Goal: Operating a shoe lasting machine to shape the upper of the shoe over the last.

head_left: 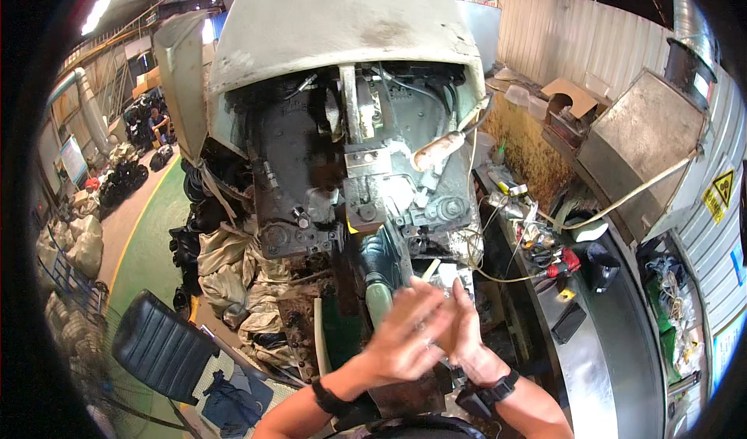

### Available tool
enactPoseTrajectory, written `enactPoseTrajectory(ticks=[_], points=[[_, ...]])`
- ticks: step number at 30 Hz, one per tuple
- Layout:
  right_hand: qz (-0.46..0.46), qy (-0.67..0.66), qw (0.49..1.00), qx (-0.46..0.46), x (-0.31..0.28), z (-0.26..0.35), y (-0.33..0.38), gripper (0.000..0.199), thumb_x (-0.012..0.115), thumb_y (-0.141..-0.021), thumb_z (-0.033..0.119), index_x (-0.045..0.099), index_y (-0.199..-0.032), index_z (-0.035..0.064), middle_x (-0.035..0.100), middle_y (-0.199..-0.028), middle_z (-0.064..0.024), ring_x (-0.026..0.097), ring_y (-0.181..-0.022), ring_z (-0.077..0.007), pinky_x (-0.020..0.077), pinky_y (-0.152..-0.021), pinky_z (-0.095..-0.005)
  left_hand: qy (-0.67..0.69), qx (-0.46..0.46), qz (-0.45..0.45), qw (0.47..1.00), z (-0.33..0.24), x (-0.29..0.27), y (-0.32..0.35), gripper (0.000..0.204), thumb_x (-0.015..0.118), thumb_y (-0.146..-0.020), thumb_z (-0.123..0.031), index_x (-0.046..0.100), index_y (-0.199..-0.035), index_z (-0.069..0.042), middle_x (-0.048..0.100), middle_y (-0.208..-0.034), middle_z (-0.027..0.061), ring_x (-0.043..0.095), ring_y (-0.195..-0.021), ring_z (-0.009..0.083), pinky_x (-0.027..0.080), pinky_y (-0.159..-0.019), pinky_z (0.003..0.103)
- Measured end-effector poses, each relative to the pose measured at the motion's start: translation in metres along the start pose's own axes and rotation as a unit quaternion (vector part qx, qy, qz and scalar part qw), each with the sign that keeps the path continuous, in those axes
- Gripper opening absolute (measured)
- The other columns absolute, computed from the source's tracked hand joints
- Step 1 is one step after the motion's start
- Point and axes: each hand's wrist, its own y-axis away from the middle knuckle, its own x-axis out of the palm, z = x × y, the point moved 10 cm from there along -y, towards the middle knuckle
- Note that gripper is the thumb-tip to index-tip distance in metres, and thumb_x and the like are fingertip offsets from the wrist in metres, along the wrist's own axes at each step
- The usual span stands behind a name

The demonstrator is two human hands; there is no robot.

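In front of the dark, greasy machine (296,151), my two hands meet palm toward palm. My left hand (408,326) is slightly blurred, its fingers stretched across toward the other palm and its thumb apart. Fingers of my right hand (468,326) point up and away, laid out flat. I see nothing held between them, though the inner palms are partly hidden. Just beyond the left hand lies a pale green rounded piece (379,300) at the end of a dark ribbed tube (375,256). A lit metal block (366,194) sits in the machine's middle.
A pale hood (342,19) covers the machine's top. A tan lamp-like piece (438,151) hangs at its right. The right-hand bench (580,361) carries a red power tool (562,264) and a phone-like black slab (569,322). A black chair (159,345) and sacks (233,275) stand left.
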Motion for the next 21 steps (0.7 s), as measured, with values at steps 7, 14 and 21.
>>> enactPoseTrajectory(ticks=[7, 14, 21], points=[[-0.163, 0.321, 0.921, -0.148, 0.032, 0.044, -0.005, 0.061, 0.056, -0.103, 0.040, 0.044, -0.145, -0.0030, 0.049, -0.146, -0.0168, 0.046, -0.133, -0.0243, 0.0366, -0.113, -0.0385, 0.060, 0.006, -0.037, 0.998, 0.022, -0.023, 0.047, 0.051, 0.071, -0.083, -0.004, 0.057, -0.132, 0.001, 0.052, -0.139, 0.0260, 0.054, -0.126, 0.0424, 0.044, -0.106, 0.050], [-0.149, 0.688, 0.709, -0.051, 0.037, -0.035, -0.026, 0.105, 0.089, -0.072, 0.042, 0.032, -0.139, -0.0147, 0.049, -0.129, -0.0320, 0.052, -0.122, -0.0407, 0.0425, -0.105, -0.0447, 0.216, -0.364, -0.330, 0.844, 0.140, -0.064, 0.127, 0.037, 0.053, -0.099, 0.001, 0.049, -0.136, 0.006, 0.060, -0.131, 0.0141, 0.058, -0.124, 0.0219, 0.042, -0.109, 0.034], [-0.160, 0.682, 0.691, -0.180, 0.039, -0.047, -0.018, 0.087, 0.080, -0.077, 0.021, 0.030, -0.139, -0.0136, 0.043, -0.129, -0.0405, 0.043, -0.122, -0.0544, 0.0375, -0.106, -0.0525, 0.249, -0.418, -0.294, 0.822, 0.166, -0.056, 0.148, 0.033, 0.057, -0.099, 0.000, 0.055, -0.132, 0.003, 0.066, -0.122, 0.0124, 0.064, -0.114, 0.0208, 0.049, -0.101, 0.033]])
